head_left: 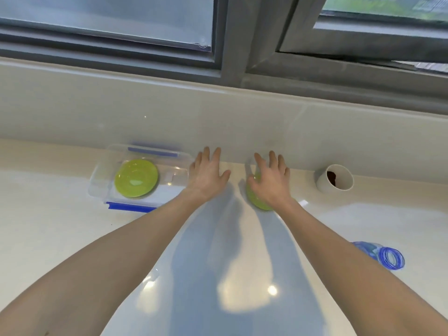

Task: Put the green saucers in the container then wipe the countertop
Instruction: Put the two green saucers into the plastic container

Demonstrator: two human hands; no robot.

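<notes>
A green saucer lies inside the clear plastic container with blue clips, at the back left of the white countertop. My left hand hovers open just right of the container, fingers spread, holding nothing. A second green saucer rests on the countertop near the back wall. My right hand is spread over it and hides most of it; whether the fingers touch it I cannot tell.
A white cup with something brown inside lies at the back right. A clear bottle with a blue rim lies on its side at the right. A tiled wall and a window frame stand behind the countertop.
</notes>
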